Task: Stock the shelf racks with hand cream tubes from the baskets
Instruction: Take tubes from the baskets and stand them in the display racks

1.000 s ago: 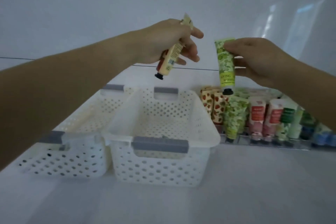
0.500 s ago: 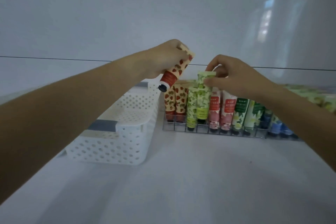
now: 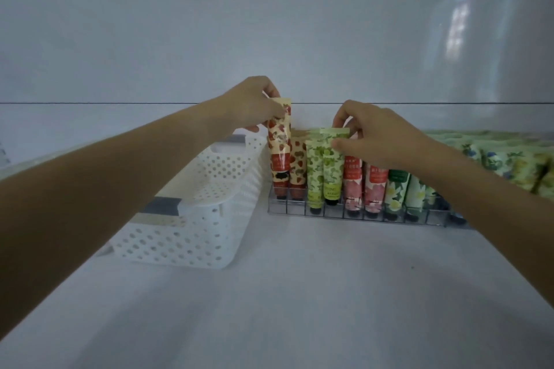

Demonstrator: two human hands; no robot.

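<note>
Left hand (image 3: 251,105) pinches the red tube (image 3: 279,156) by its crimp, right hand (image 3: 377,135) the green tube (image 3: 331,171) likewise; both axes upright, caps down in the rack (image 3: 359,216) (red seemingly not fully seated).

This looks like a shop display, or a mock-up of one. Below the fingers (image 3: 340,120) a wire rack (image 3: 359,216) holds hand cream tubes (image 3: 351,177) upright, grouped by pattern. A white perforated basket (image 3: 180,243) stands to their left on a plain white table (image 3: 299,293), backed by a bare wall (image 3: 269,24).
</note>
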